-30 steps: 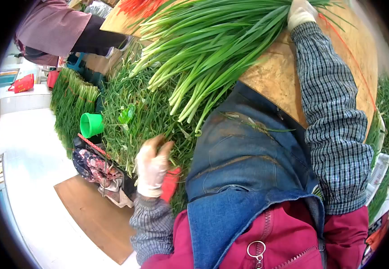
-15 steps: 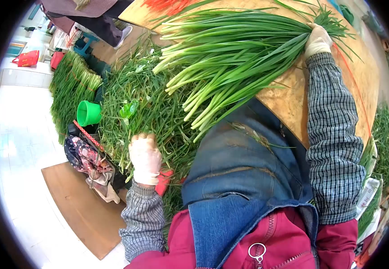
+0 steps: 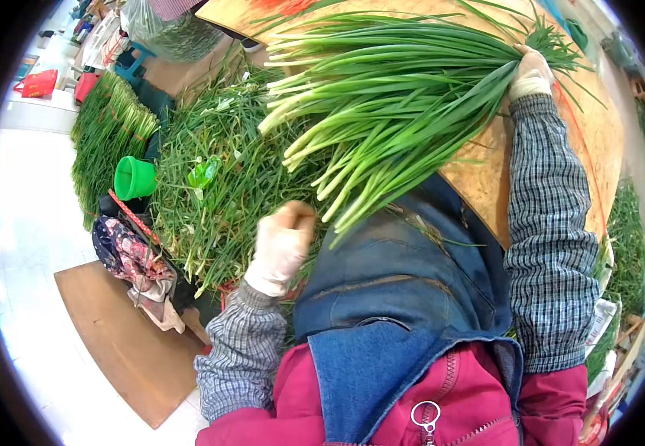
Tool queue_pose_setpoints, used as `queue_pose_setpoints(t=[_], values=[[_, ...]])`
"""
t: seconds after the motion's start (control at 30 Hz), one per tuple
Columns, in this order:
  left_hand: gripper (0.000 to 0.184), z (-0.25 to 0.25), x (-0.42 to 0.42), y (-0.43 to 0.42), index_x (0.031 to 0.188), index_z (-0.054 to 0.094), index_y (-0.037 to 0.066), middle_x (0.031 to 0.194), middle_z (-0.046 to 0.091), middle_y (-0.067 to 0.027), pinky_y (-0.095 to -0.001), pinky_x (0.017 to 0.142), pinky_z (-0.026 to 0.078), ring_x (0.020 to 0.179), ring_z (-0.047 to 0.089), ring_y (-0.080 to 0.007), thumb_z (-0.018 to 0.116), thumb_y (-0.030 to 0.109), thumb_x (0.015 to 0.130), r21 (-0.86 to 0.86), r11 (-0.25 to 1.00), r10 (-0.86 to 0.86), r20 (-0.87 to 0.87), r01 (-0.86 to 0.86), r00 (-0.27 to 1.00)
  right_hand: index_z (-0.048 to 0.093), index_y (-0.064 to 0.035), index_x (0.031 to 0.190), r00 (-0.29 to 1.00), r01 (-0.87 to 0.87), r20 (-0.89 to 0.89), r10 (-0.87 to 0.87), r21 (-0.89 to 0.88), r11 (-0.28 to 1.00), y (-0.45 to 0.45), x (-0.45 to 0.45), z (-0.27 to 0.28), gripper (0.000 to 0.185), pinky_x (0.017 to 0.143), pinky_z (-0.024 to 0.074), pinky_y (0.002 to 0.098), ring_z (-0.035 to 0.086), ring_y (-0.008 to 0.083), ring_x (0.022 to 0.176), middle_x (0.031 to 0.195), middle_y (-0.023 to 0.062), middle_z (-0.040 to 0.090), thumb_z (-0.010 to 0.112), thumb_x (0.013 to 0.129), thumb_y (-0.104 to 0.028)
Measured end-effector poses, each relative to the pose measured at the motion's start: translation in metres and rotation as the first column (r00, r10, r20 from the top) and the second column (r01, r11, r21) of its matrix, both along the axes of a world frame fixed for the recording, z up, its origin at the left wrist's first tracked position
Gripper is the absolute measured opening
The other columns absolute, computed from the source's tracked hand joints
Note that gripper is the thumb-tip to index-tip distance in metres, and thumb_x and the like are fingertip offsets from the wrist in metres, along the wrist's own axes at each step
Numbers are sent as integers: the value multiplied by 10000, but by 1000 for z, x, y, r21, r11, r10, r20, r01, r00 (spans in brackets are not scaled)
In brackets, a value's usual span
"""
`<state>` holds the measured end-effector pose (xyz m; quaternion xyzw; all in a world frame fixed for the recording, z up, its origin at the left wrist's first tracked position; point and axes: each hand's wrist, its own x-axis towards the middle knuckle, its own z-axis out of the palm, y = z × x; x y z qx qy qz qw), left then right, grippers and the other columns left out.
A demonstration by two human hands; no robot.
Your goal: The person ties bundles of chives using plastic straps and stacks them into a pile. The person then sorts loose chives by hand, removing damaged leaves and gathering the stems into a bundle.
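My right hand (image 3: 532, 73), in a pale glove with bare fingertips, grips a large bunch of garlic chives (image 3: 404, 97) near its leafy tips. The pale stem ends fan out to the left, over my lap and the edge of the wooden board (image 3: 486, 178). My left hand (image 3: 285, 241), gloved the same way, is just below and left of the lowest stem ends, apart from them. Its fingers are curled in, and whatever they may hold is hidden. Beneath it and to its left lies a heap of loose green leaves and trimmings (image 3: 226, 163).
Tied bundles of chives (image 3: 107, 134) are stacked at the left, beside a green bucket (image 3: 135, 178). A brown board (image 3: 125, 342) and flowered cloth (image 3: 133, 256) lie nearer. Red ties (image 3: 282, 6) are on the board's far end. Part of another person (image 3: 177, 7) shows behind.
My left hand has moved right and slightly up from the trimmings toward the stem ends. My right hand keeps its hold on the chives. The view has shifted; the other person's leg is mostly hidden.
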<state>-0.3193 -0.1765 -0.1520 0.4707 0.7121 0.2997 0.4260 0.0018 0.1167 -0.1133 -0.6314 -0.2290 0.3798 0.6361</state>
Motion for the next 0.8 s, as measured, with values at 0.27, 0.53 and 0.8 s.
queue_pose_setpoints(t=[0.27,0.53,0.8], values=[[461,3,14,8,1187,496,-82,1073,612,-147,-282,812,472,925,596,-179,591,190,828,-43,993,113,567,-107,816,646,-13,977,991,-62,115,64,-15,998,16,19,-16,291,733,476,290,598,208,807,908,123,651,493,871,-237],[349,0,12,63,1141,537,-6,1052,608,-131,-333,782,494,903,601,-208,539,199,859,106,981,24,764,-162,645,588,2,901,962,12,-273,-3,31,999,9,8,-9,220,620,498,371,592,251,649,808,110,629,641,753,-152],[249,11,32,76,1050,606,30,956,649,-74,-278,735,515,828,622,-161,629,28,802,-46,974,156,849,-223,505,582,5,912,964,-6,-264,16,37,999,11,14,-13,215,615,500,374,602,255,663,812,110,637,579,795,-175]])
